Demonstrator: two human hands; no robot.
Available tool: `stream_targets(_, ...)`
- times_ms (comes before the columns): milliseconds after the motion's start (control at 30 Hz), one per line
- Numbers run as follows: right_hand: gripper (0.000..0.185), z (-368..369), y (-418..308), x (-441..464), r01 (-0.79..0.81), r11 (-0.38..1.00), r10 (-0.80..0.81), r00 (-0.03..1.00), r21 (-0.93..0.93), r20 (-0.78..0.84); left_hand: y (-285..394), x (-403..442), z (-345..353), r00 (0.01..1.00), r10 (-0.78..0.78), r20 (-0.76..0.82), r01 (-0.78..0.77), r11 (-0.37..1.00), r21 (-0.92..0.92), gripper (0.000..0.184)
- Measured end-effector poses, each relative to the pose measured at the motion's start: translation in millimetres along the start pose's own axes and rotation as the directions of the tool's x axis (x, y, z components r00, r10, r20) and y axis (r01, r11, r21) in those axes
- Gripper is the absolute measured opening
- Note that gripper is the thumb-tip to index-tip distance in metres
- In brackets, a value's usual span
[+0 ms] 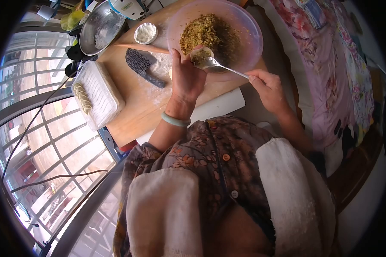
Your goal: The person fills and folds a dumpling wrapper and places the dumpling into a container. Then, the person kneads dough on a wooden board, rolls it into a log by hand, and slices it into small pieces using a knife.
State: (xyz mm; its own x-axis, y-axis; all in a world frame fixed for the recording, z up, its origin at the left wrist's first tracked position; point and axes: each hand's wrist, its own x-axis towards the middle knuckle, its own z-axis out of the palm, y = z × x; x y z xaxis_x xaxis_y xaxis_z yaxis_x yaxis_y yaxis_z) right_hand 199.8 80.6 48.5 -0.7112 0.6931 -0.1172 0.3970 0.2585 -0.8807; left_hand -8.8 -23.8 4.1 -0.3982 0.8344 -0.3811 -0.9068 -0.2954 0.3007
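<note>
My left hand (188,78) is closed around a round dumpling wrapper (200,52), holding it at the near rim of a big translucent bowl (256,47). Chopped greenish-brown filling (210,32) is heaped inside that bowl, and some of it lies on the wrapper. With my right hand (268,88) I grip the handle end of a metal spoon (229,68); its head rests over the wrapper. Part of the wrapper is hidden behind my left fingers.
Left on the wooden board (116,92) stands a white plastic tray (103,96) with a row of dumplings (82,98). A rolling pin (137,47), a dark knobbly object (138,63), a small bowl of white powder (146,33) and a steel basin (101,30) are nearby.
</note>
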Motion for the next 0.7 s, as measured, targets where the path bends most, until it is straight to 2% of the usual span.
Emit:
stream_targets(167,0.02,-12,-8,-3,-0.019,0.998,0.017,0.999,-0.062,-0.029,12,0,-9,0.997,0.076,-0.019,-0.076,0.997,-0.001,0.077)
stream_targets(267,0.017,-12,-8,2,0.05,0.952,-0.078,0.993,-0.3,-0.084,12,-4,-11,1.0,0.008,-0.029,-0.009,1.0,-0.018,0.077)
stream_targets(367,0.018,-1,18,19,0.083,0.874,-0.082,0.996,-0.479,0.023,8,-9,-7,0.998,-0.06,-0.024,0.06,0.998,0.006,0.076)
stream_targets(467,0.02,20,34,38,0.078,0.844,-0.05,0.996,-0.531,0.067,7,-14,-3,0.994,-0.11,0.012,0.109,0.992,0.07,0.075)
stream_targets(567,0.028,25,25,40,0.075,0.858,0.002,0.989,-0.508,0.15,9,-17,-3,0.985,-0.159,0.064,0.151,0.981,0.123,0.074)
stream_targets(667,0.031,9,-5,22,0.054,0.788,0.008,0.995,-0.613,0.097,11,-20,1,0.976,-0.203,0.085,0.188,0.97,0.154,0.074)
stream_targets(700,0.029,3,-10,19,0.147,0.779,-0.118,0.989,-0.609,0.089,11,-21,4,0.972,-0.217,0.085,0.201,0.966,0.164,0.073)
